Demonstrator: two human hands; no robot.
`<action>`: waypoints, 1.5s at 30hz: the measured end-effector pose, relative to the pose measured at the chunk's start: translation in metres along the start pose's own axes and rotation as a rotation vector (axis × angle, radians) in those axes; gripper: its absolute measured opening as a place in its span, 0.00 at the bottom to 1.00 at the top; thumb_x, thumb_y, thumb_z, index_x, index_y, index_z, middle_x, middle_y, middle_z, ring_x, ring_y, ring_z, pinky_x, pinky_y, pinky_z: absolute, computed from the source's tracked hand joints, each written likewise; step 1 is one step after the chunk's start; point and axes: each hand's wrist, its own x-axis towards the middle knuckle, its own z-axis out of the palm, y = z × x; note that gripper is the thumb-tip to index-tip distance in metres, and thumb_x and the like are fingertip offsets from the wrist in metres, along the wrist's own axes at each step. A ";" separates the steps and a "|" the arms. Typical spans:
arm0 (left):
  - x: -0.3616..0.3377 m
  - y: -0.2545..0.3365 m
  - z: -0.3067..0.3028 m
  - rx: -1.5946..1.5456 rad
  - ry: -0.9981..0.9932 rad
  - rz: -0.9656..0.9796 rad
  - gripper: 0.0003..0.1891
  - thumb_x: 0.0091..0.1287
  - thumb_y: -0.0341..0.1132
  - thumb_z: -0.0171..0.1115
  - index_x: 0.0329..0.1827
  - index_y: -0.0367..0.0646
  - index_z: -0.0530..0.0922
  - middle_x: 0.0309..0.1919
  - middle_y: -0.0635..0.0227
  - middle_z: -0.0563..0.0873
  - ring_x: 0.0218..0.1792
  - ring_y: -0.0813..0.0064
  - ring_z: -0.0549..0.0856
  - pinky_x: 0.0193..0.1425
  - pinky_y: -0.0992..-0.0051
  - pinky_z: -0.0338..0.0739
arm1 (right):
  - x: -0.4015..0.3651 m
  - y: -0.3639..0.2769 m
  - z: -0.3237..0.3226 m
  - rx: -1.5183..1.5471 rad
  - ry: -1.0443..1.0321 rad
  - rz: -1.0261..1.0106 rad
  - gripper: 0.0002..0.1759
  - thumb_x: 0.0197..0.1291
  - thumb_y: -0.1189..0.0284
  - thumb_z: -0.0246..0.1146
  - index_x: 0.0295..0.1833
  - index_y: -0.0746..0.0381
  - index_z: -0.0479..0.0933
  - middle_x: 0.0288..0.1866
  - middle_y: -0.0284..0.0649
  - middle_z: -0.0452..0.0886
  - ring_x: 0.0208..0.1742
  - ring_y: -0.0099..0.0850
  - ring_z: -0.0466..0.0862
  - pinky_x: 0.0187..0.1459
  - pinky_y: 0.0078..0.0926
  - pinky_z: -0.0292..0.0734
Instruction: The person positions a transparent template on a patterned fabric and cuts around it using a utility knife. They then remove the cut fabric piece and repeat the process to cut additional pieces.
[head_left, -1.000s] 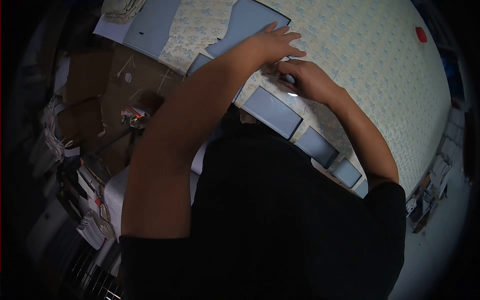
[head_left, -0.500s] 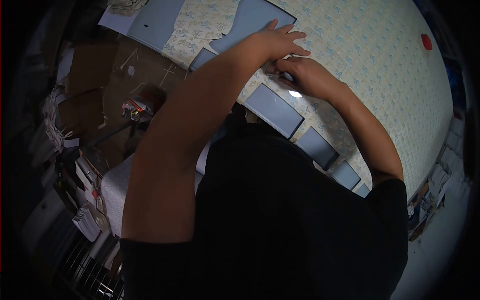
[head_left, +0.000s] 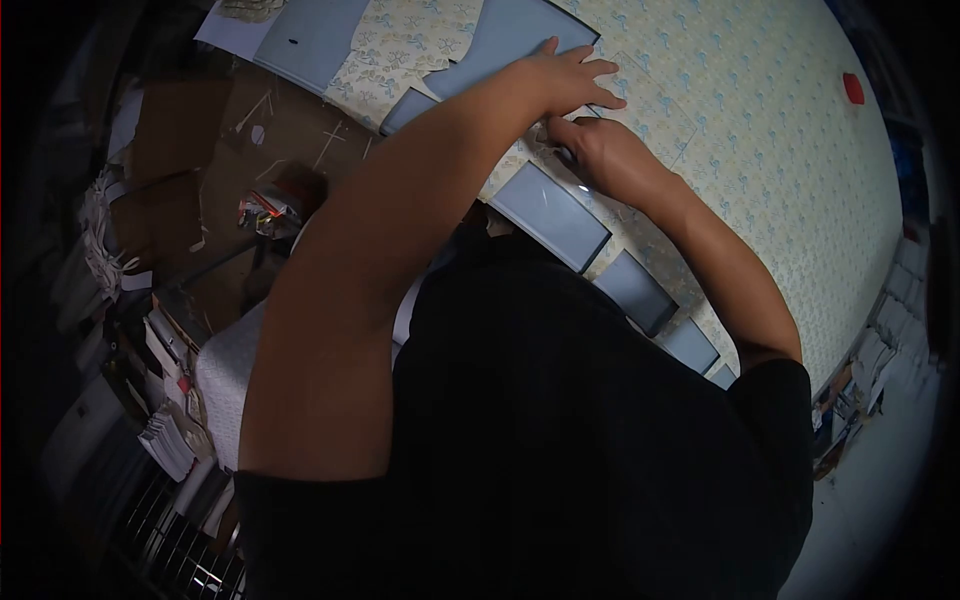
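Note:
A large cream sheet (head_left: 740,200) with a small blue-and-tan print covers the work surface. Fingers spread, my left hand (head_left: 575,82) lies flat on it, beside the corner of a blue-grey panel (head_left: 510,45). My right hand (head_left: 618,155) is closed just below the left one, thumb and fingers curled round a small object at the sheet. Most of that object is hidden; only a dark part and a bright glint show. Faint straight lines run across the sheet to the right of my hands.
Blue-grey rectangular pieces, including one panel (head_left: 550,215) and another (head_left: 637,292), line the near edge by my body. A torn patterned piece (head_left: 400,45) lies at upper left. A red item (head_left: 853,88) sits far right. Brown cardboard (head_left: 180,130) and stacked papers (head_left: 167,440) are on the left.
My right hand has turned slightly and its held object is more hidden, with a smaller glint. My left hand stays spread at nearly the same spot on the sheet.

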 end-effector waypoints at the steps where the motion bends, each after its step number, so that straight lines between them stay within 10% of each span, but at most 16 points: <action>1: 0.001 0.000 0.002 -0.009 0.009 0.007 0.48 0.55 0.27 0.75 0.77 0.87 0.70 0.88 0.77 0.54 0.87 0.55 0.52 0.86 0.33 0.49 | -0.001 0.000 0.002 0.002 0.000 0.001 0.12 0.64 0.77 0.63 0.54 0.62 0.77 0.38 0.53 0.87 0.41 0.53 0.88 0.43 0.47 0.83; 20: -0.001 -0.004 -0.001 -0.025 0.013 0.025 0.55 0.43 0.32 0.83 0.77 0.88 0.70 0.87 0.76 0.54 0.87 0.55 0.52 0.86 0.33 0.51 | -0.003 0.024 0.002 0.246 0.020 -0.024 0.12 0.66 0.72 0.71 0.51 0.61 0.78 0.42 0.47 0.86 0.43 0.47 0.88 0.46 0.42 0.84; 32: -0.001 -0.006 -0.008 -0.047 -0.065 0.011 0.43 0.36 0.34 0.84 0.65 0.65 0.85 0.87 0.79 0.54 0.87 0.57 0.49 0.85 0.33 0.52 | 0.023 0.044 -0.027 0.153 -0.162 -0.322 0.09 0.65 0.76 0.71 0.49 0.59 0.82 0.45 0.41 0.87 0.47 0.40 0.88 0.48 0.39 0.82; 34: 0.000 -0.008 -0.007 0.024 -0.064 0.020 0.31 0.56 0.39 0.76 0.67 0.71 0.84 0.87 0.84 0.54 0.87 0.62 0.51 0.85 0.35 0.52 | 0.027 0.040 -0.030 0.167 -0.151 -0.372 0.06 0.64 0.78 0.70 0.46 0.59 0.82 0.42 0.41 0.86 0.45 0.39 0.88 0.46 0.40 0.81; 45: 0.004 -0.016 0.009 -0.014 0.019 0.034 0.34 0.60 0.39 0.73 0.73 0.78 0.79 0.87 0.84 0.55 0.87 0.63 0.51 0.86 0.36 0.51 | 0.036 0.031 -0.025 0.062 -0.159 -0.431 0.06 0.65 0.80 0.64 0.43 0.58 0.84 0.35 0.40 0.86 0.39 0.33 0.88 0.40 0.36 0.82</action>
